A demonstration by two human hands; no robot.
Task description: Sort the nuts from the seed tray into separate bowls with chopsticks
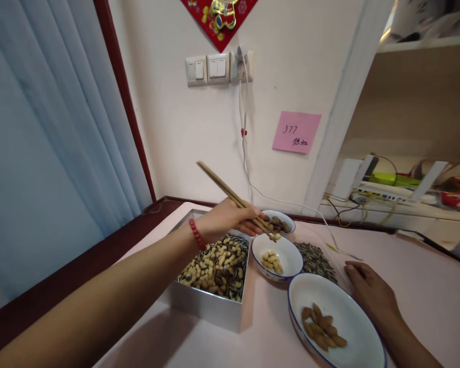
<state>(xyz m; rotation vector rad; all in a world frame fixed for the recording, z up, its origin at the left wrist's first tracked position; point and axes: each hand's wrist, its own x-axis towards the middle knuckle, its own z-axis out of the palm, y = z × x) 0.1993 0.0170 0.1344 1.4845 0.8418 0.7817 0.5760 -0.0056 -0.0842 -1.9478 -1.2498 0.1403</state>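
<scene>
My left hand, with a red bead bracelet at the wrist, is closed around a pair of chopsticks. A peanut sits at their tips, over a small white bowl with several peanuts inside. Below my left forearm stands a grey-white box of mixed peanuts and sunflower seeds, partly hidden by the arm. My right hand rests on the table, holding nothing, its fingers loosely extended. Beside it are a larger bowl with several almonds and a heap of sunflower seeds.
Behind the peanut bowl, another bowl holds brown nuts. A white cable runs from the wall socket down onto the pink tabletop. A shelf with a white router stands at the right, a blue curtain at the left.
</scene>
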